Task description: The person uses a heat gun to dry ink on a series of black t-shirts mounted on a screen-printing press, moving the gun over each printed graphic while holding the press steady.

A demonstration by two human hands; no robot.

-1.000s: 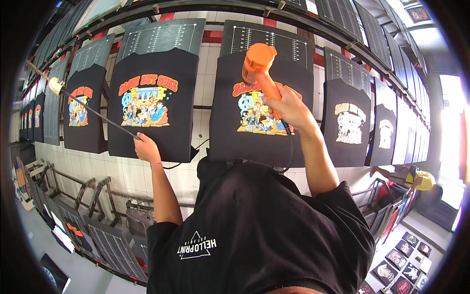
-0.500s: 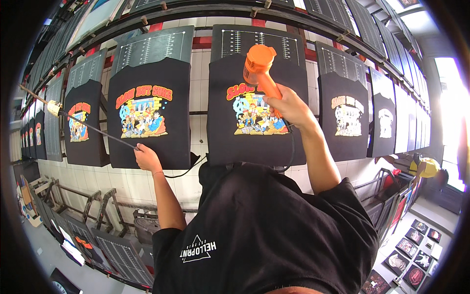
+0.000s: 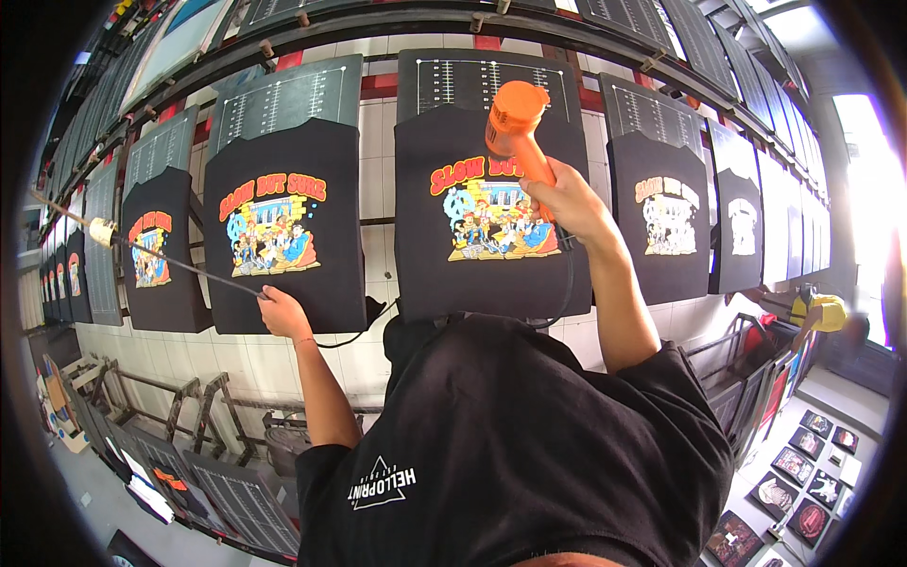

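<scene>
In my right hand [image 3: 573,204] is an orange hair dryer [image 3: 519,111], its fingers wrapped round the handle. The dryer's barrel is over the upper right part of a colourful cartoon print on a black T-shirt [image 3: 425,279], and hides some of the print's lettering. My left hand [image 3: 284,315] grips a dark cable [image 3: 194,270]. That cable stretches up and left to a pale yellowish connector [image 3: 102,231], crossing in front of another black printed T-shirt [image 3: 331,283]. Both shirts lie on grey boards marked with white scales.
More black shirts stand in the row, one with a mostly white print [image 3: 673,217] at right. A metal rail [image 3: 378,28] runs behind the boards. Dark metal frames [image 3: 175,406] stand at lower left. Far right, a person in yellow [image 3: 824,312] bends near the racks.
The hair dryer has moved slightly right across the print in my right hand. My left hand still holds the cable, and the view has shifted a little.
</scene>
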